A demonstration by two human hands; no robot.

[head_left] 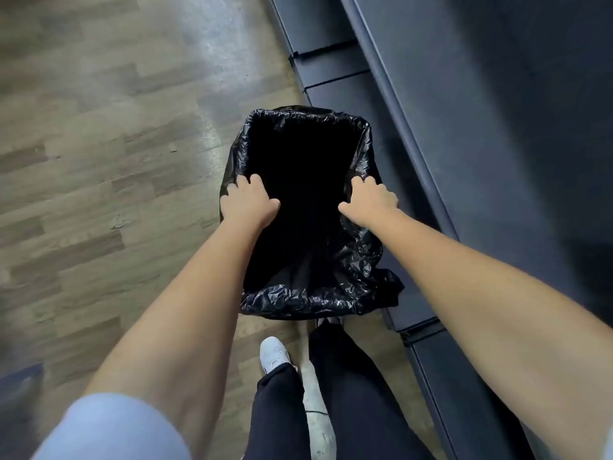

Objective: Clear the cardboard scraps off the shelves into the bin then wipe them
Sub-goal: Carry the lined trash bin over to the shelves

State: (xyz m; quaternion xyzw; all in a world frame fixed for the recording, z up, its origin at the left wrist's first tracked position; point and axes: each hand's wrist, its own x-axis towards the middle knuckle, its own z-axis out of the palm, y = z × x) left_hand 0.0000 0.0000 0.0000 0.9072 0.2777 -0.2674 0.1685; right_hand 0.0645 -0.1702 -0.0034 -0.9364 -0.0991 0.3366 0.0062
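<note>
no readable text anywhere, no labels or brand marks on the black bin liner [361, 260], none on the dark shelving [497, 127], none on the white shoe [273, 351]

Bin [298, 293] crowds the shelving [464, 127] rightward; floor [99, 127] leftward lies open.

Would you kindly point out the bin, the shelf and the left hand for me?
bin [298, 302]: head view, near rim of its black liner.
shelf [491, 121]: head view, dark top surface.
left hand [248, 204]: head view, back of the hand.
</note>
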